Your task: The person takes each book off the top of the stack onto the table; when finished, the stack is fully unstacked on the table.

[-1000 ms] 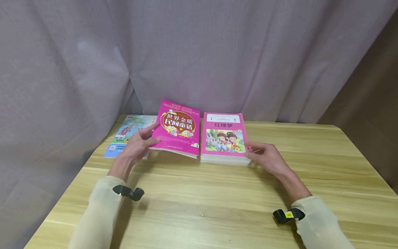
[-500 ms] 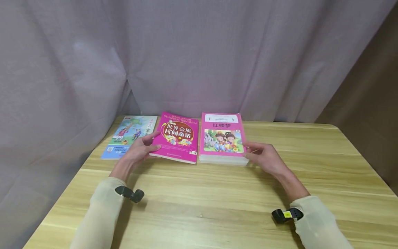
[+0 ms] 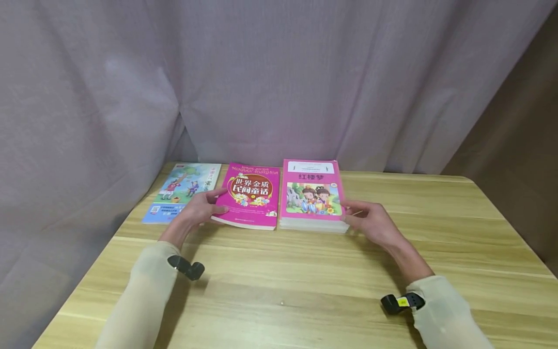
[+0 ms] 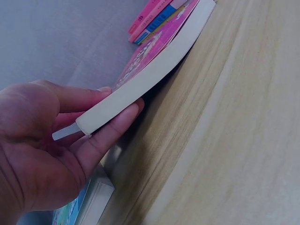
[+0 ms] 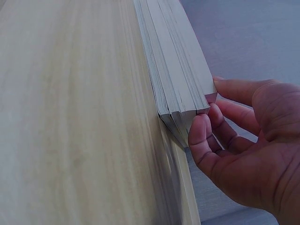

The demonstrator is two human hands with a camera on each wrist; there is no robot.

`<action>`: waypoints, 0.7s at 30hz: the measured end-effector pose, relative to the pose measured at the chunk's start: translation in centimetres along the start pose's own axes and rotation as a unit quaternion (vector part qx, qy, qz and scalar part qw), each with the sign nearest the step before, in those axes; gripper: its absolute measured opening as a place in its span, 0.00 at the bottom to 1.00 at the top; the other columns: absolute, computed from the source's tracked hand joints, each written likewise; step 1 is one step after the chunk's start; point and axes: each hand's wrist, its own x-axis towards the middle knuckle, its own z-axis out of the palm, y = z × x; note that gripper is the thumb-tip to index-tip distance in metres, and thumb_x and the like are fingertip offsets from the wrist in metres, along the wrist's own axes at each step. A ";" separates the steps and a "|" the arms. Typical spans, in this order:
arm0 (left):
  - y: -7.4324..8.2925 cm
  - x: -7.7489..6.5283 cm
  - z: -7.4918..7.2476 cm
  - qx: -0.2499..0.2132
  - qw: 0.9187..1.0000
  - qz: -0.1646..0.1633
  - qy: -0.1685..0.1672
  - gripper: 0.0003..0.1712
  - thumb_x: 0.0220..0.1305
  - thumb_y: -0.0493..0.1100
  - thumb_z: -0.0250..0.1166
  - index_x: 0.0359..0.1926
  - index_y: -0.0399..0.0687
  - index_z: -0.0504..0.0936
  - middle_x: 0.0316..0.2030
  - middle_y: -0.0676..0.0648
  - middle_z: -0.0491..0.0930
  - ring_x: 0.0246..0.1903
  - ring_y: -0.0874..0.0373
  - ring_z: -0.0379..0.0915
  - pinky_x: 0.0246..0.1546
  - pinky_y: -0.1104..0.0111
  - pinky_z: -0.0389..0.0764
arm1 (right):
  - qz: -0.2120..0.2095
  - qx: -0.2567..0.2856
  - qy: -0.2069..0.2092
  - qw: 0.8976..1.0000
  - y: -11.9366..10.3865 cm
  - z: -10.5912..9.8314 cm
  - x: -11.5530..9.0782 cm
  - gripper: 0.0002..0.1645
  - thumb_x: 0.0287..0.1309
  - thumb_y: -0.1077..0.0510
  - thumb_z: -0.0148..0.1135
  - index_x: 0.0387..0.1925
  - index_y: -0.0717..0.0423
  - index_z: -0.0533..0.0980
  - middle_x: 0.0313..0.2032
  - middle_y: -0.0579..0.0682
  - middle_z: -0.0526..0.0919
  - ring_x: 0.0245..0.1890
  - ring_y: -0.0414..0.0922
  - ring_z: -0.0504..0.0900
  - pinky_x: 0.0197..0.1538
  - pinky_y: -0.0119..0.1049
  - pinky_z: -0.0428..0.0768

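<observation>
A grey-mauve fabric curtain [image 3: 279,77] with soft vertical folds fills the room's far side and left; a dark brown backdrop [image 3: 519,160] shows at far right. Below spreads a pale yellow, wood-grained table [image 3: 331,271] with a rounded far right corner, its smooth look suggesting that paper may slide easily.

Near its far edge, a stack of pink-topped paperback books [image 3: 311,198] lies right of the bright magenta paperback [image 3: 253,194], a narrow gap between them. The magenta paperback's near left corner is raised off the wood, bending the book slightly. A light blue and green illustrated book [image 3: 174,189] lies at left.

The left hand [image 3: 198,208] grips that raised corner, fingers above and below; to set the book down well, it should lower the corner gently, draw out the lower fingers, and leave the neighbours unnudged. The right hand [image 3: 375,218] has curled fingertips gripping the stack's near right corner; how many books they pinch I cannot tell. A light touch there should prevent slipping.
</observation>
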 end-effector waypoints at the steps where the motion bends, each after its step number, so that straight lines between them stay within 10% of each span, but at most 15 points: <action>1: 0.1 0.0 0.0 -0.003 1.000 -0.001 0.000 0.41 0.71 0.36 0.69 0.80 0.57 0.66 0.72 0.32 0.70 0.46 0.54 0.82 0.40 0.71 0.85 | 0.001 0.000 0.000 1.000 0.0 0.0 0.0 0.34 0.71 0.54 0.68 0.74 0.57 0.72 0.55 0.64 0.81 0.37 0.51 0.85 0.33 0.34 0.77; 21: 0.6 1.1 0.3 -0.031 0.999 -0.011 -0.009 0.41 0.72 0.28 0.64 0.81 0.50 0.63 0.71 0.28 0.66 0.49 0.47 0.81 0.42 0.61 0.92 | 0.001 0.013 -0.004 1.000 0.2 -0.1 -0.1 0.35 0.71 0.51 0.68 0.75 0.56 0.71 0.55 0.63 0.80 0.37 0.51 0.85 0.36 0.36 0.80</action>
